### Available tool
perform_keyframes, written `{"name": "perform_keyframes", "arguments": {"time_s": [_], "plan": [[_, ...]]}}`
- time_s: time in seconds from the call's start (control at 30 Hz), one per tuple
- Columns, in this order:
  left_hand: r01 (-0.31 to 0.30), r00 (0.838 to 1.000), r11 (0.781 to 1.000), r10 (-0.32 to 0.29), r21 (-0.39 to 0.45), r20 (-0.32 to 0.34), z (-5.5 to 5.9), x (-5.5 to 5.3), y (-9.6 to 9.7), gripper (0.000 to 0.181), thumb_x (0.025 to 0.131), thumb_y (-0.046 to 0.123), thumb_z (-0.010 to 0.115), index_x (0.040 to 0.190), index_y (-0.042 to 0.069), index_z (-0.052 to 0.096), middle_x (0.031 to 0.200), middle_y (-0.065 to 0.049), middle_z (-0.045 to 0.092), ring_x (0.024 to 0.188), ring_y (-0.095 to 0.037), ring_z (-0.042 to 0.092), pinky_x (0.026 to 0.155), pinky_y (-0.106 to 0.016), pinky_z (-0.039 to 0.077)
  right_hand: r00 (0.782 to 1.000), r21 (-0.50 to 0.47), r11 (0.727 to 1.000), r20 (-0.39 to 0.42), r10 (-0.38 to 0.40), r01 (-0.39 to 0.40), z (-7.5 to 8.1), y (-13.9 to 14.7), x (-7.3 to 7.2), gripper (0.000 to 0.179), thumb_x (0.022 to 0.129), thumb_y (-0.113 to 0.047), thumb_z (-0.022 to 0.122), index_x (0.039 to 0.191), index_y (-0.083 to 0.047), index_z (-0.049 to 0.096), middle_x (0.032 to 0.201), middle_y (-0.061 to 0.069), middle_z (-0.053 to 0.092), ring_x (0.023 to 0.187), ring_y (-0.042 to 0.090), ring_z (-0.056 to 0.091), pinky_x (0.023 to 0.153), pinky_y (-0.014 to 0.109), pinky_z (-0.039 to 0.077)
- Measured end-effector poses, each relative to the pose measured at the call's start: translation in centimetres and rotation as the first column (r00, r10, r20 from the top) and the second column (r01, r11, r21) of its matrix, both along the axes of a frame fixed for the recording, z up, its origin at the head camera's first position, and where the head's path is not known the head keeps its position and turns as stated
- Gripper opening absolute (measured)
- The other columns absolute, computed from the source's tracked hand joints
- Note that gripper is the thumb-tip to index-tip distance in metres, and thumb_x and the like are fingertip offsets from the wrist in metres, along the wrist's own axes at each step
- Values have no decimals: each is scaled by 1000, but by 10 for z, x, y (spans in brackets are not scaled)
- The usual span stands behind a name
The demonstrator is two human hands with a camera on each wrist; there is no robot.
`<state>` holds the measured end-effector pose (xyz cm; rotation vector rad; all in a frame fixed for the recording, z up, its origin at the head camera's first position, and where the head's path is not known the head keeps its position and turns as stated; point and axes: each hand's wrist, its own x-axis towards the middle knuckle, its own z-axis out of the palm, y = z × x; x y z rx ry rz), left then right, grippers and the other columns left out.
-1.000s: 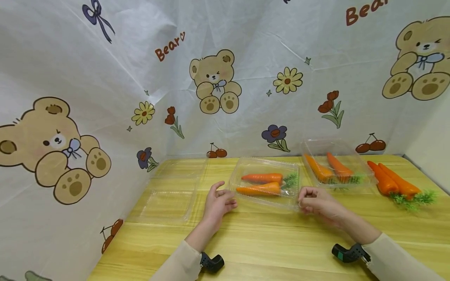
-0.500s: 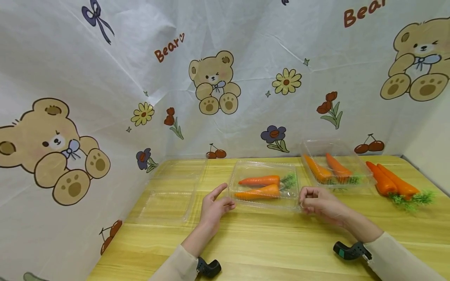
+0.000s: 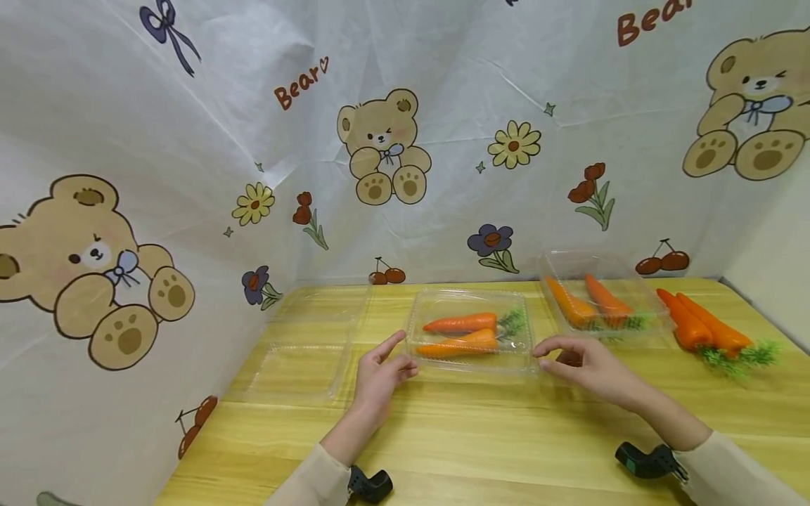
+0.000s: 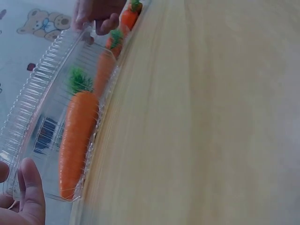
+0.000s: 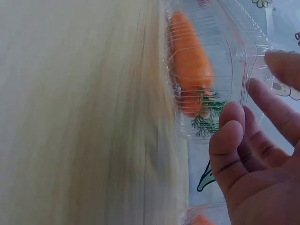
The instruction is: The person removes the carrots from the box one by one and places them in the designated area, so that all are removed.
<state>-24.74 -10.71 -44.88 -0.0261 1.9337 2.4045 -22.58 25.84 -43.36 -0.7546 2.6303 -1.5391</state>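
A clear plastic clamshell box [image 3: 468, 299] with its lid down lies in the middle of the table. Inside show two carrots, a redder one [image 3: 460, 322] behind a lighter orange one [image 3: 457, 345], their green tops to the right. My left hand [image 3: 377, 379] is at the box's left front corner, index finger fairly straight along the side and thumb in front. At the right front corner, my right hand [image 3: 591, 369] has thumb and index finger apart, fingertips right at the rim. The right wrist view shows the box's ribbed edge [image 5: 243, 70] beside those fingers.
Left of the box stands another clear container [image 3: 300, 365], spread open with nothing in it. A second clear box [image 3: 654, 320] with two carrots stands at the back right. Two loose carrots [image 3: 711, 327] lie beyond it. A bear-print cloth [image 3: 443, 232] hangs behind the table [image 3: 468, 436].
The carrot box has turned a little straighter and shifted slightly left. My right hand's thumb and index finger have parted from their pinch at its corner. The left index finger has straightened.
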Motion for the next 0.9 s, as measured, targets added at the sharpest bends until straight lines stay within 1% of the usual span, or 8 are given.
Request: {"name": "perform_keyframes", "arguments": {"time_s": [0.13, 0.23, 0.37, 0.47, 0.6, 0.67, 0.77, 0.9], "plan": [[2, 1000, 1000, -2, -4, -2, -1, 0, -1, 56, 91, -4, 61, 147, 3, 56, 121, -27, 62, 75, -13, 70, 76, -24, 64, 987, 25, 1000, -159, 12, -9, -4, -2, 0, 24, 90, -9, 79, 113, -11, 73, 120, 10, 64, 74, 12, 61, 59, 24, 55], [3, 1000, 1000, -3, -4, 1, -1, 1, -2, 56, 91, -5, 61, 147, 2, 56, 116, -22, 64, 74, -13, 70, 76, -25, 64, 964, 32, 999, -266, 28, -21, -7, -3, -2, 27, 84, -5, 84, 107, -15, 73, 114, 6, 63, 73, 12, 57, 57, 22, 54], [-1, 1000, 1000, 1, 0, 4, -1, 1, -1, 55, 91, -5, 62, 146, 1, 57, 111, -22, 67, 73, -13, 70, 76, -25, 65, 932, 46, 999, -361, 36, -21, -9, -4, -3, 27, 82, -1, 84, 99, -20, 74, 108, 4, 67, 75, 12, 58, 56, 21, 52], [0, 1000, 1000, 0, 4, 2, -1, 0, -1, 55, 91, -4, 63, 145, 0, 57, 120, -24, 65, 74, -13, 71, 76, -25, 65, 916, 57, 998, -399, 42, -21, -9, -4, -2, 28, 81, 0, 84, 98, -20, 76, 108, 4, 69, 80, 11, 61, 57, 20, 52], [8, 1000, 1000, -8, 6, -3, -1, 0, -1, 54, 90, -5, 63, 144, -1, 57, 146, -20, 56, 76, -13, 71, 77, -25, 65, 903, 77, 997, -425, 57, -26, -8, -4, -2, 27, 81, -1, 84, 98, -22, 78, 109, 3, 70, 86, 10, 62, 58, 20, 53], [9, 1000, 1000, -9, 5, -6, -1, 0, -1, 53, 91, -6, 62, 143, -2, 58, 155, -17, 50, 76, -13, 71, 77, -25, 65, 900, 91, 996, -431, 61, -23, -6, -4, -3, 26, 81, -2, 84, 96, -22, 79, 108, 2, 71, 89, 9, 62, 59, 20, 52], [5, 1000, 1000, -5, 3, -6, -1, 0, -2, 52, 91, -7, 63, 142, -3, 59, 158, -15, 47, 77, -13, 72, 77, -25, 65, 889, 117, 993, -453, 66, -15, -4, -5, -4, 24, 80, -3, 85, 93, -23, 80, 106, 0, 71, 93, 8, 63, 59, 21, 52], [-1, 1000, 1000, 1, 6, -4, -1, 0, -3, 51, 90, -7, 63, 141, -3, 60, 157, -16, 48, 76, -12, 72, 76, -25, 65, 862, 137, 990, -499, 86, -20, -2, -6, -7, 24, 78, -1, 86, 88, -22, 82, 103, 0, 72, 94, 9, 64, 63, 22, 54]]}}
